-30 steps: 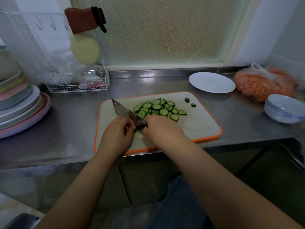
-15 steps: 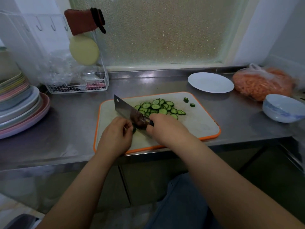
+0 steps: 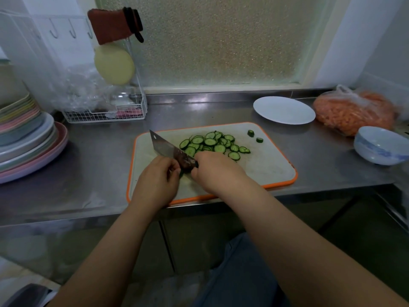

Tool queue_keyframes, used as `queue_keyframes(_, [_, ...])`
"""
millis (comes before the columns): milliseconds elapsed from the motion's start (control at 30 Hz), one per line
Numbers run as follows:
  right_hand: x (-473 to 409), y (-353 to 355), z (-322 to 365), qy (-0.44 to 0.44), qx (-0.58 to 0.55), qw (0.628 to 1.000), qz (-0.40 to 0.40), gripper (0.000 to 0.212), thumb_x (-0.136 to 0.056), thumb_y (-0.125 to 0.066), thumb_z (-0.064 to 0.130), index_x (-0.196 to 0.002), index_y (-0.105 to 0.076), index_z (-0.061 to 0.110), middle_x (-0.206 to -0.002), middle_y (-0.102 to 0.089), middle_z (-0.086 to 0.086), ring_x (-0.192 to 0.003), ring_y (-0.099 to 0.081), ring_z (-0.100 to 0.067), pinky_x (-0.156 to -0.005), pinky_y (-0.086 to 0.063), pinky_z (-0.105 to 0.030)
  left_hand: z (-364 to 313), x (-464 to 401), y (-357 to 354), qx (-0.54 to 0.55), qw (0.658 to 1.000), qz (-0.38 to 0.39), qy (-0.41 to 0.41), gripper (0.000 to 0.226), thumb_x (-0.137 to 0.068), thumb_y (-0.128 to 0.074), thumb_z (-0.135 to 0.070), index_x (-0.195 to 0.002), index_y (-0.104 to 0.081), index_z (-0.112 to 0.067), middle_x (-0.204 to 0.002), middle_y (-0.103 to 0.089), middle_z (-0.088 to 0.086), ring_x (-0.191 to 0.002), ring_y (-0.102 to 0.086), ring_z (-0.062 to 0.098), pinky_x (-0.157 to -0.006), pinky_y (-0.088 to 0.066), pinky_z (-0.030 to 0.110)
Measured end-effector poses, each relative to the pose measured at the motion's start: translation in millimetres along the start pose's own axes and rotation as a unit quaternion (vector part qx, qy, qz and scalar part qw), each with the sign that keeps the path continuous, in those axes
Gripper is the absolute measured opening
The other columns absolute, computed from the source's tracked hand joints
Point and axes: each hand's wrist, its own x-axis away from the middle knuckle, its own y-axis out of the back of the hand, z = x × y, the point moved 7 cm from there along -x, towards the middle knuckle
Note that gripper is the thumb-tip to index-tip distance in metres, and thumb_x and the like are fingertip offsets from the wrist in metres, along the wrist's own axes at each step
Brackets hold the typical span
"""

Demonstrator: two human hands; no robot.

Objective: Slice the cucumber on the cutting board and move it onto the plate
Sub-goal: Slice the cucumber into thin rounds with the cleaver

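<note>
A pile of round cucumber slices lies on the white cutting board with an orange rim. Two small cucumber end pieces sit apart at the board's far right. My right hand grips the handle of a cleaver, its blade pointing to the far left, just left of the pile. My left hand is curled on the last bit of cucumber beside the blade; only a dark green sliver shows between my hands. A white plate stands empty behind the board at the right.
A stack of pastel plates fills the left end of the steel counter. A wire rack with plastic bags stands at the back left. At the right are a bag of shredded carrot and a blue-white bowl.
The cleaver rose and came down again next to my left fingers. Both hands stay at the same spot on the board; the slice pile is much the same.
</note>
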Motion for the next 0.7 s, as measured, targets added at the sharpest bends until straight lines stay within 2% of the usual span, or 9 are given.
queue_keyframes(100, [-7.3, -8.0, -1.8, -0.011, -0.011, 1.0, 0.019, 0.019, -0.094, -0.049, 0.023, -0.108, -0.06, 0.016, -0.099, -0.061, -0.007, -0.089, -0.058, -0.027, -0.069, -0.043, -0.032, -0.7, 0.4, 0.3, -0.001, 1.0, 0.003, 0.005, 0.012, -0.085, -0.061, -0.017, -0.081, -0.052, -0.022, -0.082, -0.048, -0.005, -0.076, -0.044, 0.012, -0.065, -0.032, 0.027])
queue_keyframes(233, [-11.5, -3.5, -12.9, -0.023, -0.063, 0.996, 0.052, 0.015, -0.092, -0.05, 0.025, -0.096, -0.061, 0.015, -0.084, -0.059, -0.005, -0.077, -0.057, -0.024, -0.059, -0.041, -0.028, -0.1, 2.6, 2.6, -0.009, 1.0, -0.003, 0.017, 0.01, -0.085, -0.062, -0.021, -0.082, -0.054, -0.018, -0.082, -0.048, -0.004, -0.074, -0.045, 0.014, -0.064, -0.033, 0.027])
queue_keyframes(467, [2.7, 4.8, -12.4, 0.013, -0.049, 0.999, 0.013, 0.008, -0.091, -0.05, 0.028, -0.089, -0.053, 0.021, -0.077, -0.053, 0.001, -0.08, -0.056, -0.024, -0.066, -0.044, -0.032, 1.4, 2.9, 1.9, -0.003, 1.0, 0.001, 0.019, 0.011, -0.086, -0.058, -0.018, -0.081, -0.051, -0.024, -0.081, -0.048, -0.006, -0.073, -0.045, 0.013, -0.065, -0.034, 0.028])
queue_keyframes(700, [11.9, 13.4, -5.5, 0.033, 0.0, 0.999, -0.009, 0.01, -0.093, -0.047, 0.025, -0.085, -0.046, 0.02, -0.072, -0.045, 0.001, -0.077, -0.051, -0.024, -0.063, -0.037, -0.032, -1.7, 2.7, 1.0, 0.003, 1.0, 0.004, 0.012, 0.01, -0.086, -0.058, -0.013, -0.082, -0.053, -0.02, -0.08, -0.047, -0.005, -0.073, -0.044, 0.013, -0.065, -0.031, 0.028])
